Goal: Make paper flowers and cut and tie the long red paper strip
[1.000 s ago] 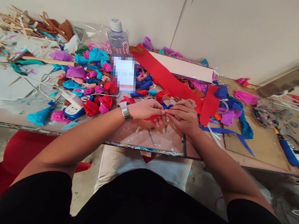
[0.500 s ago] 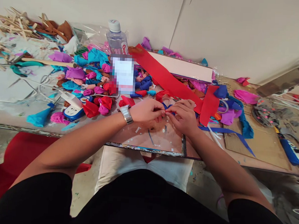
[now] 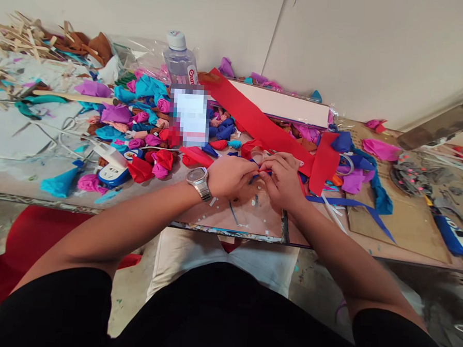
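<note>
My left hand (image 3: 231,176), with a metal watch (image 3: 199,182) on its wrist, has its fingers pressed together at the middle of the table. My right hand (image 3: 281,178) meets it fingertip to fingertip, its fingers bent in a pinch. A small bit of red and blue material (image 3: 260,172) shows between the fingertips; its shape is mostly hidden. Behind the hands, a long red fabric strip (image 3: 253,117) runs diagonally. A red piece (image 3: 195,156) lies just beyond the watch. To the right of my right hand lies a blue ribbon (image 3: 346,202).
A bottle (image 3: 179,62) stands behind a blurred phone (image 3: 191,117). Colourful fabric bundles (image 3: 141,117) are heaped at left, near a power socket (image 3: 113,172) and green-handled pliers (image 3: 27,108). Cardboard (image 3: 399,224) lies at right. Wooden sticks (image 3: 19,33) are piled at back left.
My left hand has turned, showing the watch face, and its fingers are now more curled in. The right hand has shifted slightly left. The red piece near the watch has changed shape.
</note>
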A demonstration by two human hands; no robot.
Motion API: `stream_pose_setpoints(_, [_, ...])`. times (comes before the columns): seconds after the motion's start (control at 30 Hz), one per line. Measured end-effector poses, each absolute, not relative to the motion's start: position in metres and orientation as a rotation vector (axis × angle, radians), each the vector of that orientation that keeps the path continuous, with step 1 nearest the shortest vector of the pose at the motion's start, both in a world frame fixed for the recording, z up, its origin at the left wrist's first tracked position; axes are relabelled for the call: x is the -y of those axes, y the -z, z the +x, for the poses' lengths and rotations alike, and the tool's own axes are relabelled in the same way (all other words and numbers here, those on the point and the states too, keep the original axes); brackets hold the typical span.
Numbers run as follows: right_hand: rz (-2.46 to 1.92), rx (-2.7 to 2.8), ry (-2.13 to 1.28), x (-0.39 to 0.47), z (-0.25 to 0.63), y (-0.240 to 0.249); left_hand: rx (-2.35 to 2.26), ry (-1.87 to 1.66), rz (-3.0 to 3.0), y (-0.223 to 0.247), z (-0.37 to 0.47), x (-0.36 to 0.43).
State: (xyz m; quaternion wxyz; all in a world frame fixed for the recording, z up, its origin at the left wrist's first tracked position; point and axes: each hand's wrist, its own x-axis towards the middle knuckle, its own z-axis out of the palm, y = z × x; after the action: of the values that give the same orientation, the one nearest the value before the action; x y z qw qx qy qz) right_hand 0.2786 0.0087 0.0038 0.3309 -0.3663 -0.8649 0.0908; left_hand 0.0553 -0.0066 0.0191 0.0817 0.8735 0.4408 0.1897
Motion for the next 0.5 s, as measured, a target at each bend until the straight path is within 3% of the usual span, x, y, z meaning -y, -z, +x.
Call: stream_pose_setpoints(0.5, [-0.935, 2.251, -0.216, -0.0142, 0.2809, -0.0009, -1.414, -0.441, 2.581, -0.0205, 0.0566, 0.0067])
